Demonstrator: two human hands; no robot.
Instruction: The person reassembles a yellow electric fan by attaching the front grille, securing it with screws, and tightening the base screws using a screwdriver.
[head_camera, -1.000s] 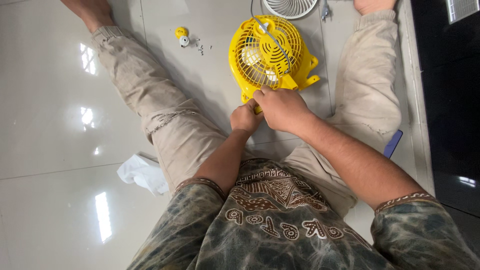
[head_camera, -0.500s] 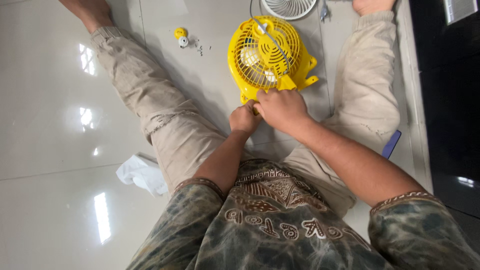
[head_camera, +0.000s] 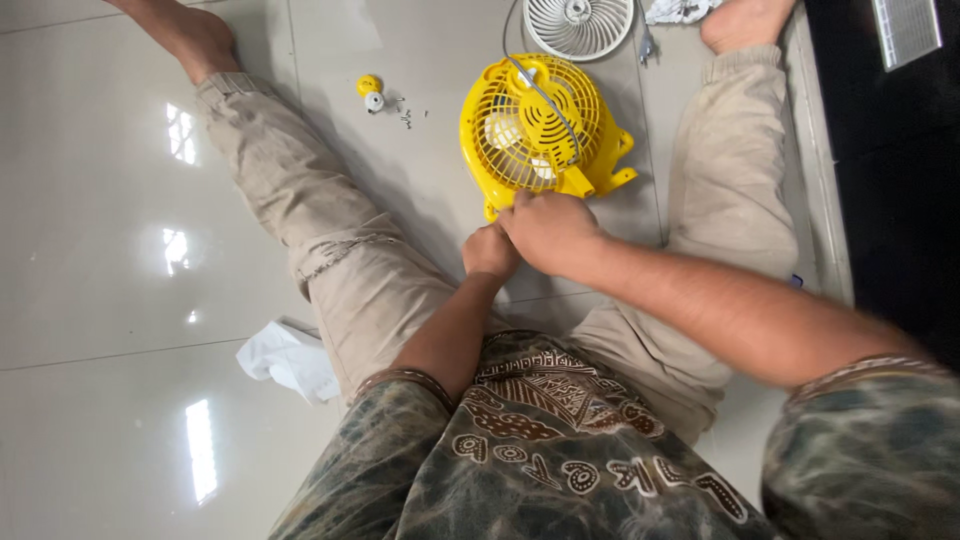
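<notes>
Fan: the round yellow plastic fan with a wire-like grille (head_camera: 541, 128) lies flat on the glossy pale tiled floor (head_camera: 120, 200), between the 2 spread legs of the person, grille side up. Lying flat probably keeps it steady while the hands work at its near edge.
Cord: a thin grey cord (head_camera: 548, 95) runs across the grille and away to the top of the view.
Left hand: the left hand (head_camera: 490, 252) is curled into a loose fist just under the near rim of the fan. Its grip looks closed, but what it has inside cannot be told, because the right hand covers it.
Right hand: the right hand (head_camera: 545, 228) lies over the near edge of the fan, fingers bent down onto the yellow rim. The grip is mostly closed and touches the rim; whether it pinches a small part is hidden.
Loose parts: a small yellow cap and a white round piece (head_camera: 370, 92) with a few tiny screws (head_camera: 405, 118) lie apart, near the left leg, out of the way.
Other things: a white round grille (head_camera: 580, 22) lies beyond the fan; a crumpled white cloth (head_camera: 290, 355) lies beside the left thigh.
</notes>
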